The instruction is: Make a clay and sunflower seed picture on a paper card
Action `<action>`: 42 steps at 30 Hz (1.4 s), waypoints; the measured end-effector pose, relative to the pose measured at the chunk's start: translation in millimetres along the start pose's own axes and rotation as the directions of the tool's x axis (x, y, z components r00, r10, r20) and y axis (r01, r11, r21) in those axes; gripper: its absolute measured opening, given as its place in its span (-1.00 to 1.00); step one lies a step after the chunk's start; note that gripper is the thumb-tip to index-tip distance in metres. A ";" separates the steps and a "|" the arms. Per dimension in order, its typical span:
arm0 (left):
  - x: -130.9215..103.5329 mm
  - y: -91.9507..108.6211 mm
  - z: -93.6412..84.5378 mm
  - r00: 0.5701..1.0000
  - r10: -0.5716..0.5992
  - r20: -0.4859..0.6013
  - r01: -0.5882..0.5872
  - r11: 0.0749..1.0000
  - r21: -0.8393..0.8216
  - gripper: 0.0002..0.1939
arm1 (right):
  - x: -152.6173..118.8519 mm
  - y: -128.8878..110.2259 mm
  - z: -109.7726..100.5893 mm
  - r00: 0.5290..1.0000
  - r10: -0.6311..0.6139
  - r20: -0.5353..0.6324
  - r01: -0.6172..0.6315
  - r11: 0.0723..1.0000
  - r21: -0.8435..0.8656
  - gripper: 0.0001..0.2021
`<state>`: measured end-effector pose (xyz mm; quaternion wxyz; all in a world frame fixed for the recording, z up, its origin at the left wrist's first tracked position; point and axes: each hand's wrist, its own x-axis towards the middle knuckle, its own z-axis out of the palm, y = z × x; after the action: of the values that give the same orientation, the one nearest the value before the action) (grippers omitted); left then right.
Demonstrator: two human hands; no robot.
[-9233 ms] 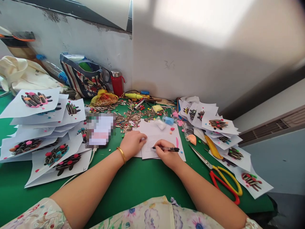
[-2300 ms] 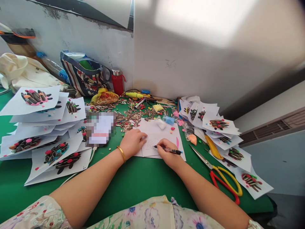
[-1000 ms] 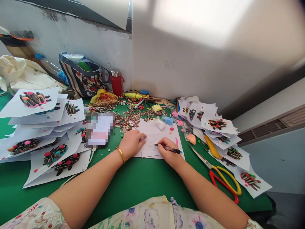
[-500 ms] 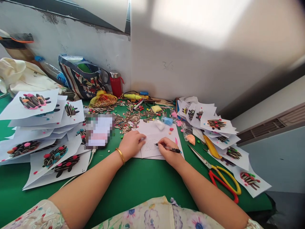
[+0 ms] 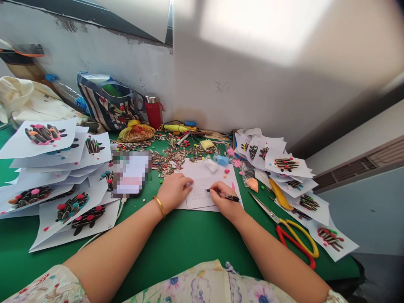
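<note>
A white paper (image 5: 197, 176) lies on the green table with a faint rounded line drawing (image 5: 200, 192) on it. My right hand (image 5: 224, 202) is closed round a black pen (image 5: 229, 196), its tip touching the drawing. On the paper's left edge rests my left hand (image 5: 174, 190), fingers lying flat and pointing right, with nothing held. A gold bracelet (image 5: 159, 206) circles the left wrist. Small red clay bits and a white clay lump (image 5: 211, 165) sit on the upper part of the paper, beside a blue lump (image 5: 222, 160).
Seed-decorated papers are stacked at left (image 5: 59, 168) and right (image 5: 293, 185). Scissors (image 5: 293, 235) lie right of my right hand. A phone (image 5: 131, 174) with a cable is at left. Behind are scattered seeds (image 5: 170, 160), a red bottle (image 5: 153, 112) and a striped bag (image 5: 110, 103).
Both hands keep nearly the same places. The pen tip has shifted very slightly on the drawing, whose lines look a little different at the right side.
</note>
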<state>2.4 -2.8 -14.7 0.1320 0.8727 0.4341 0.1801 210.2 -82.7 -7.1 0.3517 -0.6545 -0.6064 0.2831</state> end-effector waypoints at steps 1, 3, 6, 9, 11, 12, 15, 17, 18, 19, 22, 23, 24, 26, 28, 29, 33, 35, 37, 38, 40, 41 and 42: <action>0.2 0.0 0.1 1.000 -0.001 0.000 0.001 1.000 0.002 -0.79 | -0.2 -0.7 -0.2 1.000 -0.002 -0.001 0.002 1.000 -0.003 -0.88; 0.6 0.0 0.2 1.000 -0.002 0.000 0.002 1.000 0.004 -0.79 | -0.5 -1.6 -0.8 1.000 0.001 -0.001 -0.001 1.000 -0.005 -0.89; 0.5 0.0 0.1 1.000 0.000 -0.001 0.000 1.000 0.000 -0.78 | 0.1 -0.2 -1.8 1.000 0.003 -0.012 -0.003 1.000 0.006 -0.89; 0.0 0.0 0.0 1.000 0.005 0.000 -0.005 1.000 -0.005 -0.78 | 1.6 3.1 -2.2 0.999 0.014 -0.036 -0.014 1.000 0.014 -0.87; -0.2 0.1 0.0 1.000 0.004 0.000 -0.004 1.000 -0.008 -0.78 | 2.5 4.5 -2.0 0.999 0.024 -0.041 -0.024 1.000 0.010 -0.86; -0.3 0.1 0.1 1.000 0.002 0.000 -0.002 1.000 -0.009 -0.78 | 2.8 4.8 -1.8 0.999 0.027 -0.039 -0.026 1.000 0.007 -0.86; -0.4 0.1 0.3 1.000 -0.004 0.001 0.004 1.000 -0.006 -0.78 | 3.2 4.6 -1.2 0.999 0.023 -0.024 -0.023 1.000 -0.001 -0.85; -0.5 0.0 0.4 1.000 -0.007 0.004 0.007 1.000 -0.003 -0.78 | 3.2 4.4 -1.1 1.000 0.019 -0.021 -0.020 1.000 -0.010 -0.86; -0.6 -0.1 0.3 1.000 -0.006 0.006 0.006 1.000 -0.002 -0.77 | 3.1 4.4 -1.2 1.000 0.019 -0.021 -0.019 1.000 -0.014 -0.86; -0.6 -0.2 0.3 1.000 -0.006 0.008 0.006 1.000 -0.002 -0.77 | 3.1 4.6 -1.3 1.000 0.018 -0.022 -0.019 1.000 -0.015 -0.86; -0.4 -0.5 0.0 1.000 -0.006 0.013 0.006 1.000 -0.002 -0.77 | 3.3 5.9 -1.9 1.000 0.014 -0.026 -0.014 1.000 -0.002 -0.86; -0.2 -0.5 -0.2 1.000 -0.007 0.014 0.007 1.000 -0.002 -0.77 | 3.5 6.5 -2.1 0.999 0.012 -0.030 -0.012 1.000 0.004 -0.86; -0.1 -0.5 -0.3 1.000 -0.007 0.015 0.007 1.000 -0.002 -0.77 | 3.8 7.0 -2.3 0.999 0.010 -0.034 -0.010 1.000 0.008 -0.86; 0.2 -0.2 -0.7 1.000 -0.005 0.017 0.005 1.000 -0.002 -0.77 | 4.5 7.8 -2.5 0.999 0.012 -0.044 -0.011 1.000 0.009 -0.85; 0.2 0.2 -1.1 1.000 -0.005 0.018 0.005 1.000 -0.002 -0.77 | 5.1 8.1 -2.5 0.999 0.014 -0.048 -0.013 1.000 0.007 -0.84; 0.1 0.3 -1.2 1.000 -0.006 0.020 0.006 1.000 -0.003 -0.77 | 5.2 8.1 -2.4 0.999 0.013 -0.046 -0.013 1.000 0.005 -0.84; -0.4 0.3 -0.7 1.000 -0.012 0.020 0.012 1.000 -0.002 -0.77 | 5.3 6.9 -2.3 0.999 0.002 -0.040 -0.002 1.000 -0.008 -0.84; -0.5 0.0 -0.4 1.000 -0.010 0.017 0.010 1.000 0.000 -0.77 | 5.3 6.6 -2.6 0.999 0.006 -0.044 -0.006 1.000 -0.011 -0.85; -0.4 -0.1 -0.4 1.000 -0.007 0.012 0.007 1.000 0.000 -0.76 | 5.5 6.8 -3.0 0.999 0.017 -0.046 -0.018 1.000 -0.008 -0.86; -0.4 0.0 -0.5 1.000 -0.006 0.012 0.006 1.000 -0.001 -0.76 | 5.8 7.2 -3.3 0.999 0.022 -0.046 -0.022 1.000 -0.003 -0.86; -0.3 0.3 -1.1 1.000 -0.005 0.014 0.005 1.000 -0.002 -0.77 | 6.2 8.0 -4.0 0.998 0.026 -0.053 -0.025 1.000 0.007 -0.86; -0.3 0.5 -1.3 1.000 -0.005 0.016 0.005 1.000 -0.001 -0.77 | 6.4 8.4 -4.4 0.998 0.025 -0.063 -0.024 1.000 0.012 -0.86; -0.3 0.7 -1.5 1.000 -0.005 0.017 0.005 1.000 0.000 -0.77 | 6.4 8.6 -4.7 0.997 0.022 -0.075 -0.021 1.000 0.015 -0.86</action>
<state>2.2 -3.4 -13.1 0.1363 0.8732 0.4351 0.1721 219.7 -77.1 -10.9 0.3758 -0.6686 -0.5837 0.2666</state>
